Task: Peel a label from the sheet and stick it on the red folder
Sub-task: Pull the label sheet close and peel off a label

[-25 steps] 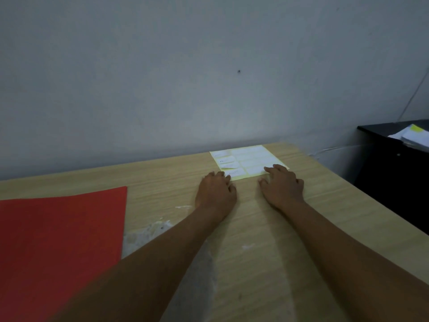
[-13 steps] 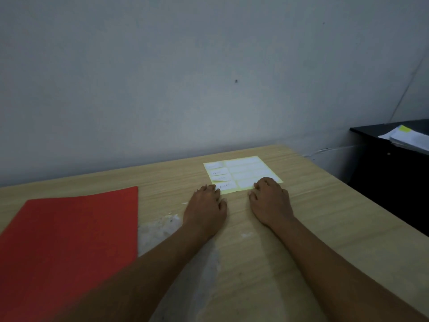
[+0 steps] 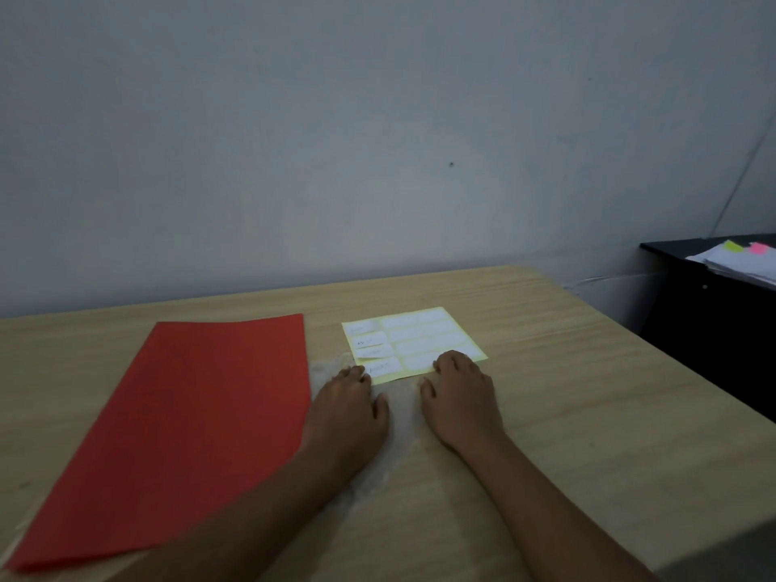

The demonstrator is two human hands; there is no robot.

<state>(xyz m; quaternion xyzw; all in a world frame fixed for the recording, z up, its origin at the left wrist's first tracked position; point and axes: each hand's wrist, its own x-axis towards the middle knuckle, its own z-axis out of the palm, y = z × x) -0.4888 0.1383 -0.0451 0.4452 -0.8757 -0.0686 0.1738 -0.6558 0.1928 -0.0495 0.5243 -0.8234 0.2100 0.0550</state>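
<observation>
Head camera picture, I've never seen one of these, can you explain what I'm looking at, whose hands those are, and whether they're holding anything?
There is no machine here. A person wears a wide-angle camera on the head, so you see the desk from their eyes, looking forward and down along both forearms.

On the wooden table lies a red folder, flat, on the left. Beside it, further right, lies a yellowish label sheet with rows of white labels; a few in the left column carry handwriting too faint to read.

The left hand rests palm down, fingertips at the sheet's near left corner. The right hand rests with its fingertips on the near edge. Neither holds anything; no label is peeled yet.

At far right stands a dark cabinet with stacked papers.
</observation>
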